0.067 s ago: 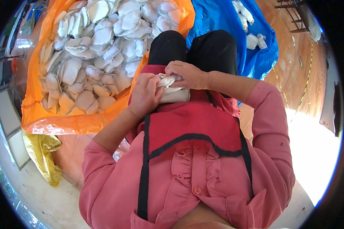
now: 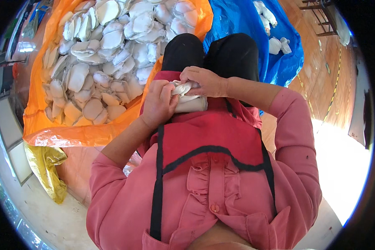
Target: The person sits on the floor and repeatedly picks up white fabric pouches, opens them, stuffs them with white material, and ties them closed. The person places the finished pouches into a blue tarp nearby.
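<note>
Over my lap, both hands grip a white rolled cloth bundle (image 2: 191,104). My left hand (image 2: 159,102) is closed on its left end, with the fingers curled over the top. My right hand (image 2: 205,81) pinches a twisted fold of the same cloth from above. Part of the bundle is hidden under my fingers, and its smooth rolled end shows below the right hand. A red apron (image 2: 208,139) with black edging lies beneath it.
An orange plastic sheet (image 2: 125,121) at the left holds a heap of flat, rounded white cloth pieces (image 2: 112,40). At the right, several white bundles (image 2: 274,46) lie on a blue plastic sheet (image 2: 285,68). A yellow bag (image 2: 48,168) rests at lower left, and a dark wooden stool (image 2: 321,18) stands far right.
</note>
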Motion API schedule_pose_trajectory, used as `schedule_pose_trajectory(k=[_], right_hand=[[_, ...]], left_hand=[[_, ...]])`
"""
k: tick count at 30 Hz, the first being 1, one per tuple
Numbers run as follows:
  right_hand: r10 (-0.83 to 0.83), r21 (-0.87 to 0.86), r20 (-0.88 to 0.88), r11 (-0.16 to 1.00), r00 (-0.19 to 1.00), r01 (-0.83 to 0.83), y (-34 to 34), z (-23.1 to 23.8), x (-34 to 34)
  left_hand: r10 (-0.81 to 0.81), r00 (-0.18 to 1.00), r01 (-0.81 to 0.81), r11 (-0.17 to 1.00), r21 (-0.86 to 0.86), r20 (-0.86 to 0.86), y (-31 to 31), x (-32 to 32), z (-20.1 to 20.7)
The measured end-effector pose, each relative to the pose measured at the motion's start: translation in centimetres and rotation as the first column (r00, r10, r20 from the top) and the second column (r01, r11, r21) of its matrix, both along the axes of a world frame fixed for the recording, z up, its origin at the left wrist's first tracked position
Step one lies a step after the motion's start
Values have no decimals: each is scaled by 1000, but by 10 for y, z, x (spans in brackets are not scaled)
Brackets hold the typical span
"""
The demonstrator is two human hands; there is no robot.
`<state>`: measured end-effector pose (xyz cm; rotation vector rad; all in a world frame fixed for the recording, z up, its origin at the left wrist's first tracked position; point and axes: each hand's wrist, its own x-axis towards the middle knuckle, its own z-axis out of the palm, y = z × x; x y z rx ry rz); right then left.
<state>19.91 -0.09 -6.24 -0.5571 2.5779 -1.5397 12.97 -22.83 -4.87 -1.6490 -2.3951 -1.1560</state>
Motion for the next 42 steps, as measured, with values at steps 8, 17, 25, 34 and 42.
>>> schedule_pose_trajectory(k=[8,17,25,34,42], right_hand=[[-66,45,-78,997,995,69,-16,-3,-12],[-236,112,-110,962,965,248,-33,-7,-28],[-271,201,99,948,958,247,-31,-13,-72],[-99,187,153,980,983,70,-6,5,-58],[-235,269,138,944,962,192,-27,5,-52]], left_hand=[[67,997,-66,998,-25,44,1,-6,-5],[153,985,-153,988,-6,82,3,-24,-18],[316,941,-310,948,-67,119,10,-45,-30],[300,918,-305,952,-21,259,10,-36,-28],[354,889,-362,932,-31,292,11,-35,-32]])
